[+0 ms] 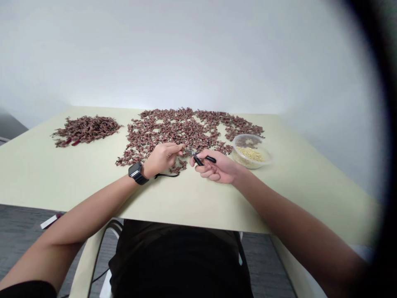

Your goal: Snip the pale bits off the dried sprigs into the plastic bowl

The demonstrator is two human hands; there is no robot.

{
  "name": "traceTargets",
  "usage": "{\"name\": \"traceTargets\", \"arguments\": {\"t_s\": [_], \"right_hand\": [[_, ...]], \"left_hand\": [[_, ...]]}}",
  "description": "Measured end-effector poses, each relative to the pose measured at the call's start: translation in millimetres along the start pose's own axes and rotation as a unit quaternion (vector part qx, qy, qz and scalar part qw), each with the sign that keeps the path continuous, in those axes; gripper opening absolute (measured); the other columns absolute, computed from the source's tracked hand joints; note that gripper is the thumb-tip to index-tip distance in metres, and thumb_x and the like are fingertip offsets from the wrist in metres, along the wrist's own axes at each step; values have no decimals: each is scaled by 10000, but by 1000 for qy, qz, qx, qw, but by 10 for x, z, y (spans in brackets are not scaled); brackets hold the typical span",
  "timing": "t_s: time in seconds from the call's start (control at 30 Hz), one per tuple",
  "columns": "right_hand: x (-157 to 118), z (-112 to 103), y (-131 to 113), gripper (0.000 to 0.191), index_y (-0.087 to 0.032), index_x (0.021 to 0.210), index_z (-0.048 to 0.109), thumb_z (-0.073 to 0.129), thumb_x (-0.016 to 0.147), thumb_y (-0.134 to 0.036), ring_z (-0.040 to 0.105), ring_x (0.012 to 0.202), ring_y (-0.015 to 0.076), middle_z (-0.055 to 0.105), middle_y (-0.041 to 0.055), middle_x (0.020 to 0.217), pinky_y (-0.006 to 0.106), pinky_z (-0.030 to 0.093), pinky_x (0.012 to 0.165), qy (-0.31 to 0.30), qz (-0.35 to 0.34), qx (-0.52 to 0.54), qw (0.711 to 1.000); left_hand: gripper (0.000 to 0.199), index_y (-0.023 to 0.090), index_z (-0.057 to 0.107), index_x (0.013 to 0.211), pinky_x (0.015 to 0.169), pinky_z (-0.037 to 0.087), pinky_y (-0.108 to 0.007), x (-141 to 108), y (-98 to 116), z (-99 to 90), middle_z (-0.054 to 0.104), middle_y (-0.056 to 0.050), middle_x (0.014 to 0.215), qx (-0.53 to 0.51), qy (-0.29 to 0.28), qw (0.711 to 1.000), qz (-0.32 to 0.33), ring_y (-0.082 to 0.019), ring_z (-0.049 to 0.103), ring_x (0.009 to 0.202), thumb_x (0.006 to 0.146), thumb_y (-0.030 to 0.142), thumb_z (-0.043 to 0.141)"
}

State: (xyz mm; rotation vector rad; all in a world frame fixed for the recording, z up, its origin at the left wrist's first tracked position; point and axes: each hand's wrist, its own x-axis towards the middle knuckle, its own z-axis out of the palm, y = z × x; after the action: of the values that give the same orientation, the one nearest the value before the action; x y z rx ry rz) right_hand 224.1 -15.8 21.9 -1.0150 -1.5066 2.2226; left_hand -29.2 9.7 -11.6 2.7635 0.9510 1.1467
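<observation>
My right hand is wrapped round a pair of small pliers or cutters with black handles and metal jaws. Those jaws point left, up against the fingertips of my left hand. The thumb and finger of that left hand are pinched on a small reddish-brown piece, mostly hidden by the fingers. A wide spread of similar small, crooked reddish-brown pieces lies just beyond both hands. A few more lie under the left hand. The left wrist carries a black watch.
To the left is a denser heap of longer reddish-brown pieces, with dark red handles at its front. A clear round plastic tub holding pale yellow bits stands right of my right hand. A black cord lies near my left wrist.
</observation>
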Motion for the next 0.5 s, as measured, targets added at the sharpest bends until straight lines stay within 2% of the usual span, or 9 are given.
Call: {"name": "traceTargets", "arguments": {"t_s": [0.07,0.13,0.17,0.23,0.33,0.4,0.5], "right_hand": [[12,-6,10,310,-217,969,580,531,863,-505,68,548,114,199,-68,667,243,55,431,12,-6,3,1000],[40,8,41,276,-218,933,585,566,850,-481,134,534,108,254,-64,654,243,104,438,77,-47,-62,994],[56,18,58,252,-215,907,589,580,846,-460,195,536,108,301,-56,653,245,153,451,118,-82,-117,983],[82,38,87,207,-206,852,598,586,850,-413,338,592,119,417,-32,683,258,265,518,188,-160,-241,939],[99,51,112,176,-197,831,614,561,870,-361,460,708,143,547,-12,775,282,344,645,235,-219,-365,874],[101,48,124,157,-199,852,620,555,870,-340,479,717,145,570,-17,783,285,347,668,251,-219,-396,856],[108,38,146,141,-201,866,620,566,860,-331,486,710,144,578,-22,773,282,338,666,262,-214,-415,845]], "left_hand": [[345,170,735,1107,688,467,-235,7,11,0,744,-52,861,1,-4,1000,-15,-144,671,756,898,44,491],[309,169,735,1038,688,464,-238,14,22,3,746,-51,858,-3,-3,999,-33,-147,672,754,890,41,494],[301,169,731,1002,687,461,-238,18,28,4,745,-49,854,-6,-1,999,-40,-147,671,753,881,31,493],[299,170,719,938,684,453,-235,26,40,1,738,-42,838,-14,-1,999,-48,-145,665,750,856,4,483],[288,170,691,873,677,440,-234,32,56,-11,720,-28,801,-23,-14,998,-55,-141,653,737,833,-15,475],[284,171,685,874,683,441,-234,32,63,-18,722,-26,805,-28,-20,998,-60,-143,660,747,830,-13,473],[273,174,690,883,694,451,-233,28,63,-18,734,-30,817,-32,-18,997,-61,-147,679,764,847,8,477]]}}
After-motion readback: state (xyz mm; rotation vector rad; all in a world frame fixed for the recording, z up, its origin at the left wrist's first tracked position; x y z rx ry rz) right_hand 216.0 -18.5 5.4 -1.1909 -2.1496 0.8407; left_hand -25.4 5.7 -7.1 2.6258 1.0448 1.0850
